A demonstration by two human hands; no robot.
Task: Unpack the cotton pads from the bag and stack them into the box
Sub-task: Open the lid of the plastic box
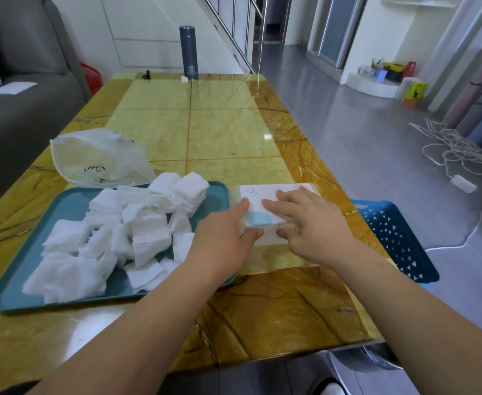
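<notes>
— On the table (219, 132), where is the box (262, 192)?
— Twelve o'clock from me, white. My left hand (222, 238) pinches its near left corner, thumb on the front, fingers on top. My right hand (311, 223) lies flat on its top, fingers spread.
— And the cotton pads (137, 232)?
— Heaped on the teal tray (71, 203), nine o'clock of the box. The bag (97, 158) lies crumpled at eleven.

A home living room: grey sofa (20, 67), staircase railing (234, 29).
</notes>
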